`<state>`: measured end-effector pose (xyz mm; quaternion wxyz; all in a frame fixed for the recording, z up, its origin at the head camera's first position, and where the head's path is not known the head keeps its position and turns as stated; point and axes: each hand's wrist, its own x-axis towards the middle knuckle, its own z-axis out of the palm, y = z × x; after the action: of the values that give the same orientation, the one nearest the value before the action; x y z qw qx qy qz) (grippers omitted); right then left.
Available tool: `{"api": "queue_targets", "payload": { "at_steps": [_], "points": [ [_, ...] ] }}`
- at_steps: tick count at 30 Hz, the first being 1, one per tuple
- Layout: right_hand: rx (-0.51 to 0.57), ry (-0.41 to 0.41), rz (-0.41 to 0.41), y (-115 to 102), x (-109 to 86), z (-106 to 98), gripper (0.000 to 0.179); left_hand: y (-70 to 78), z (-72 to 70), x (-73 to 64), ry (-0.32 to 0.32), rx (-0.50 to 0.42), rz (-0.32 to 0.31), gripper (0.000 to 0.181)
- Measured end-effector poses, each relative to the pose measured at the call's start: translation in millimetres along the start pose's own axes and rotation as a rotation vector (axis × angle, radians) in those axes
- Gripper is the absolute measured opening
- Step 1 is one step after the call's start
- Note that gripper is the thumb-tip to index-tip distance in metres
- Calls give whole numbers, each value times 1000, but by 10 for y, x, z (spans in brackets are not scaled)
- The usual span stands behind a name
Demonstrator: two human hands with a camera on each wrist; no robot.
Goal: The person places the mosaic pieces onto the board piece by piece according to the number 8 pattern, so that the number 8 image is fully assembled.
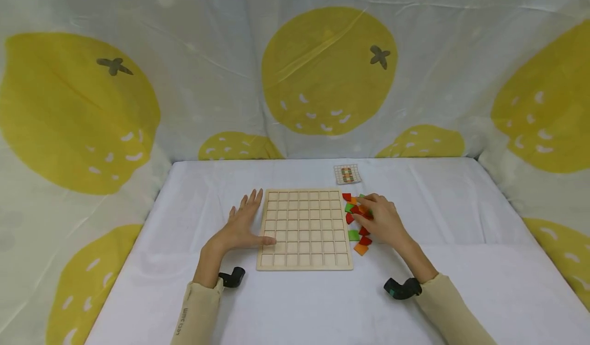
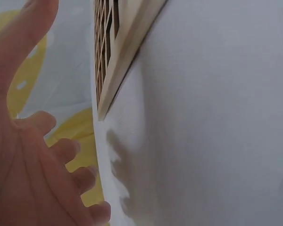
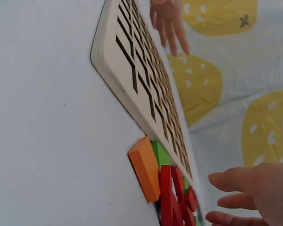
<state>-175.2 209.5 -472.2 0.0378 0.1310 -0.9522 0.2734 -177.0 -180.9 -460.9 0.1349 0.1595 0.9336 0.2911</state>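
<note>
A pale wooden grid board (image 1: 304,227) lies flat between the two hands. My left hand (image 1: 240,228) is spread at its left side, the thumb reaching over the left rim and the other fingers pointing away; the left wrist view shows the palm (image 2: 33,174) bare. Over a loose group of small pieces along the board's right edge is my right hand (image 1: 383,221), fingers apart and slightly bent, with nothing seen between them. Among the pieces are a green square (image 1: 353,235), a red rounded piece (image 1: 349,218) and an orange square (image 1: 361,249). Some lie hidden under the right fingers.
A small card with a coloured grid pattern (image 1: 348,174) lies behind the board's right corner. White cloth (image 1: 295,304) covers the table. A hanging cloth with yellow fruit prints (image 1: 329,71) closes off the back and sides. Black cameras (image 1: 402,288) sit on both wrists.
</note>
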Motion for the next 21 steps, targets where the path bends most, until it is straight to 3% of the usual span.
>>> {"api": "queue_targets", "payload": {
  "at_steps": [3,8,21],
  "points": [
    [38,25,79,8,7,21,46,-40,31,9,-10,-9,-5,142],
    [111,-2,180,48,12,52,42,-80,69,11,-43,11,-20,154],
    [157,3,213,87,35,157,46,-37,90,-13,-125,55,2,158]
  ]
}}
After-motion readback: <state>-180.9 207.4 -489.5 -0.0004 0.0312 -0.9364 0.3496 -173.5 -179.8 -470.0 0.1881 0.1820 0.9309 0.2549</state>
